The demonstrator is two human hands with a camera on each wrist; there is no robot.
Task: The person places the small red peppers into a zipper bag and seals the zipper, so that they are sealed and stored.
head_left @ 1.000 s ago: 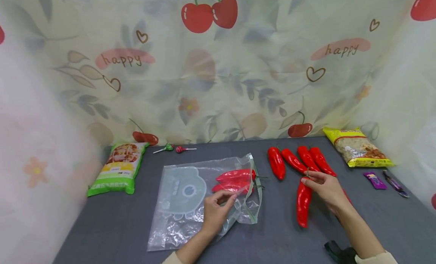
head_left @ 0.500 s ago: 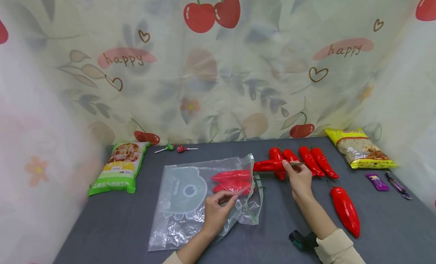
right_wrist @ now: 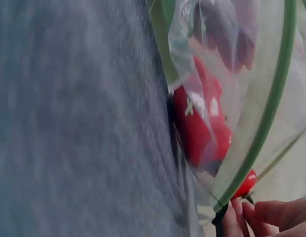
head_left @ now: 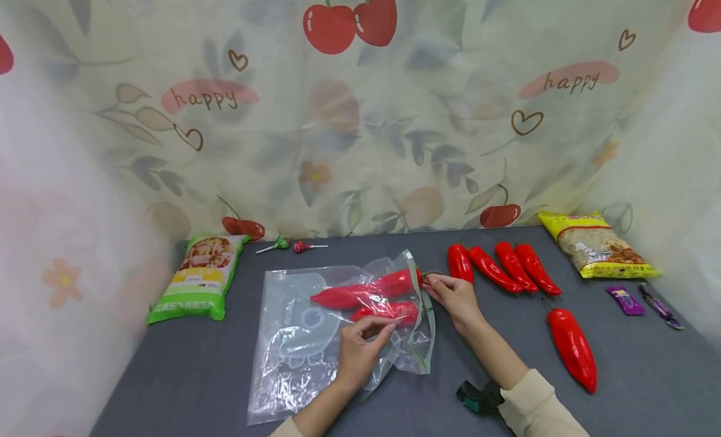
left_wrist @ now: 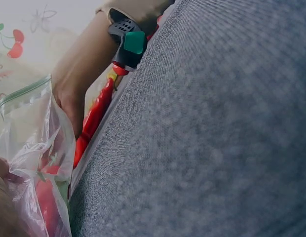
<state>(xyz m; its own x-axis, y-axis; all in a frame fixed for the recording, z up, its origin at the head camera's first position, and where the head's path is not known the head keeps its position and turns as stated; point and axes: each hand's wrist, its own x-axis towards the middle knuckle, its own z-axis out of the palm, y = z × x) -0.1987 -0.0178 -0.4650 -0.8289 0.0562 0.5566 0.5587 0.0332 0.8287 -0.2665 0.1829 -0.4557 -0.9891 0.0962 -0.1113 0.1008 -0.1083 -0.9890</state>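
My left hand (head_left: 359,350) pinches the film of the clear zip bag (head_left: 321,337), which lies on the desk (head_left: 169,387) with its mouth toward my right; I take it that this grip steadies the bag and helps the opening gape. My right hand (head_left: 455,298) has the stalk of a red pepper (head_left: 394,282) between thumb and fingers, right at that mouth. The pepper's body is inside, tip deepest, and holding the stalk probably lets the narrow end lead. A second pepper (head_left: 388,312) lies in the bag just beside it, nearer me; with the glare on the plastic, I can't be sure whether a third hides beneath the held one. Four loose peppers (head_left: 496,271) lie side by side beyond my right hand, and a large pepper (head_left: 571,349) lies nearer me, perhaps all put on that side for easy reach.
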